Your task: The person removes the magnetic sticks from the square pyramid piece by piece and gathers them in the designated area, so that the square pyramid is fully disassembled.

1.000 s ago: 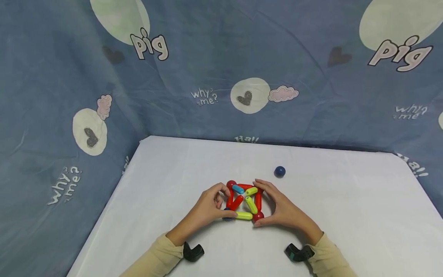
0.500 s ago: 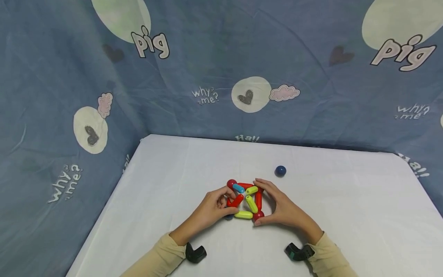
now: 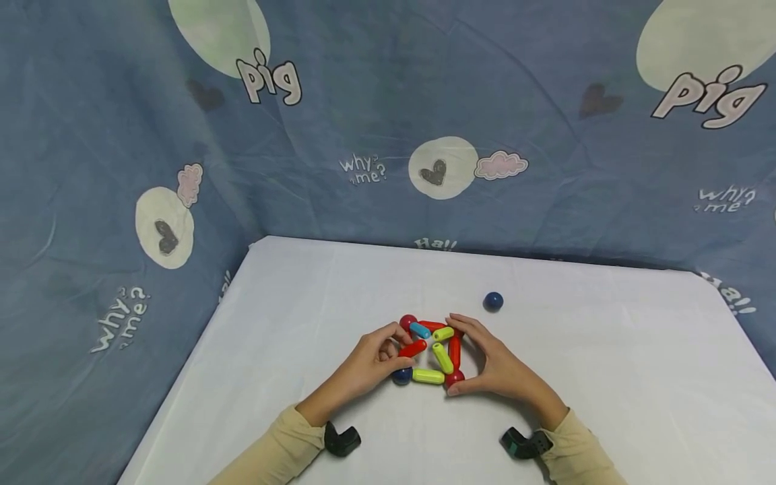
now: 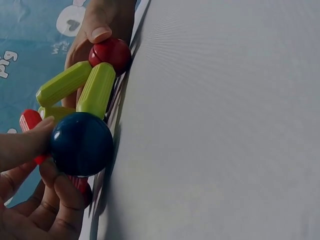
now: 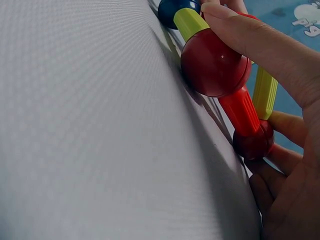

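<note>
Red glossy rod (image 3: 413, 348), pinched by left hand (image 3: 362, 364), slants toward white table's (image 3: 606, 337) right edge; right hand (image 3: 500, 364) clamps smooth red balls (image 5: 215, 62).

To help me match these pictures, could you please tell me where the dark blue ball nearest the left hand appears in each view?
Head: the blue ball is low, near the middle, beside the left hand.
Left wrist: the blue ball is large, left of centre.
Right wrist: the blue ball is near the middle of the top edge.
Shared landmark: the yellow rod between it and the red ball at the right hand's thumb.
</note>
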`<state>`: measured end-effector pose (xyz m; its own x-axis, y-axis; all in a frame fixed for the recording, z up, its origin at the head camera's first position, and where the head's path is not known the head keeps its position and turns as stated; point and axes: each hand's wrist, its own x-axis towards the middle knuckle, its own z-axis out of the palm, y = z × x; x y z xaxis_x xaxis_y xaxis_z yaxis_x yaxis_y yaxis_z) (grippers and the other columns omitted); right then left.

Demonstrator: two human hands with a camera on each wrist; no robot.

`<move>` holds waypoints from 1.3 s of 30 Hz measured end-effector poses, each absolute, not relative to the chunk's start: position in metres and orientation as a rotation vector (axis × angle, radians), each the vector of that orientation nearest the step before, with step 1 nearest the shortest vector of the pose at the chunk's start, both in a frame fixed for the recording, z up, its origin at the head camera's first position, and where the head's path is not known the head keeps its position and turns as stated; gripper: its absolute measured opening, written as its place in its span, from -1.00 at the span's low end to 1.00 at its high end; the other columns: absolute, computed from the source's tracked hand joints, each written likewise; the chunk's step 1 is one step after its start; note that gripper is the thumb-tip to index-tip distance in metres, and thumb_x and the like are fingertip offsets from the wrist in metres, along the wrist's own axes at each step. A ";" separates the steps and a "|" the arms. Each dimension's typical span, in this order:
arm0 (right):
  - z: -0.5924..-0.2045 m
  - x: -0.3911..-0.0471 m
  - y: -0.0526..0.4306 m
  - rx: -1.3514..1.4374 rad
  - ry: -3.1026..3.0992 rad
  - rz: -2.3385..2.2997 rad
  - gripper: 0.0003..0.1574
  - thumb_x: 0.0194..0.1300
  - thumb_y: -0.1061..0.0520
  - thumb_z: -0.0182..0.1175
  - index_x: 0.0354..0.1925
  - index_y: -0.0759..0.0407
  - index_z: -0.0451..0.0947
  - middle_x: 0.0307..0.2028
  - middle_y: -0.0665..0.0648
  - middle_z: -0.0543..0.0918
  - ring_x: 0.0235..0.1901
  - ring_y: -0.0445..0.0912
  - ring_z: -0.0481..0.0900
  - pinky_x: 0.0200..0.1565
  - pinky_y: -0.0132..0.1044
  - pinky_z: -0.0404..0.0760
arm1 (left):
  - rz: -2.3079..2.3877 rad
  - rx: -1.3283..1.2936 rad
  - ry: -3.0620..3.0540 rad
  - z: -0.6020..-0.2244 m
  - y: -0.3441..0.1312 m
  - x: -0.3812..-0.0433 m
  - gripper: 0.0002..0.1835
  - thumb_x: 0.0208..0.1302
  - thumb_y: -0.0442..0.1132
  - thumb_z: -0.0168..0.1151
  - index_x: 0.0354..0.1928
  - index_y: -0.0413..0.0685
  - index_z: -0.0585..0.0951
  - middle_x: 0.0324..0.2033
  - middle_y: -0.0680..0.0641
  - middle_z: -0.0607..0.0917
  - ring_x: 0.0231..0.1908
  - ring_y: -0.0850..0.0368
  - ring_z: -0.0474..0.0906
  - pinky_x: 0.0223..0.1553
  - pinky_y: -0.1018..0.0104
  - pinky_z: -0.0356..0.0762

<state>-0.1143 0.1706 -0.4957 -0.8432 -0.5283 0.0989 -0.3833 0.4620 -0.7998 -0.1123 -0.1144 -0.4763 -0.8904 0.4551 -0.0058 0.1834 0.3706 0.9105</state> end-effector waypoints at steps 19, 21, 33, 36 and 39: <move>-0.497 -0.114 0.172 -0.788 2.542 -1.328 0.39 -0.12 -0.25 0.67 0.56 -0.02 0.22 0.56 0.12 0.24 0.55 0.19 0.21 0.43 0.35 0.25 | 1.513 0.451 2.468 -0.460 -0.136 -0.125 -0.76 0.15 -0.12 0.57 -0.11 0.17 0.81 -0.47 0.04 0.63 -0.53 0.24 0.42 -0.50 0.44 0.37; -0.497 -0.114 0.172 -0.790 2.540 -1.325 0.38 -0.11 -0.25 0.67 0.57 -0.02 0.22 0.57 0.12 0.23 0.56 0.19 0.21 0.43 0.35 0.25 | 1.509 0.446 2.505 -0.458 -0.145 -0.128 -0.75 0.14 -0.14 0.58 -0.12 0.18 0.82 -0.41 0.03 0.67 -0.53 0.23 0.42 -0.51 0.44 0.37; -0.498 -0.115 0.171 -0.789 2.542 -1.324 0.39 -0.12 -0.24 0.67 0.57 -0.03 0.22 0.57 0.12 0.23 0.56 0.19 0.19 0.44 0.35 0.23 | 1.467 0.258 2.665 -0.465 -0.212 -0.152 -0.70 0.08 -0.19 0.61 -0.10 0.03 0.84 -0.51 -0.14 0.72 -0.60 0.23 0.40 -0.55 0.41 0.35; -0.497 -0.115 0.171 -0.791 2.534 -1.332 0.39 -0.12 -0.23 0.68 0.56 -0.01 0.22 0.57 0.14 0.23 0.57 0.19 0.19 0.45 0.35 0.23 | 1.484 0.227 2.681 -0.469 -0.225 -0.157 -0.69 0.07 -0.23 0.62 -0.10 -0.07 0.83 -0.54 -0.20 0.71 -0.62 0.27 0.36 -0.56 0.43 0.29; -0.497 -0.115 0.171 -0.794 2.529 -1.337 0.39 -0.11 -0.22 0.68 0.56 0.00 0.22 0.57 0.14 0.23 0.57 0.19 0.19 0.44 0.35 0.23 | 1.468 0.207 2.714 -0.472 -0.234 -0.161 -0.69 0.06 -0.25 0.62 -0.11 -0.10 0.83 -0.46 -0.17 0.76 -0.61 0.29 0.38 -0.55 0.45 0.30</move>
<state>-0.1151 0.1714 -0.4967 -0.8431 -0.5297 0.0924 -0.3748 0.4556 -0.8074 -0.1612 -0.2337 -0.4717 -0.9898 0.1413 0.0201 0.0941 0.5407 0.8359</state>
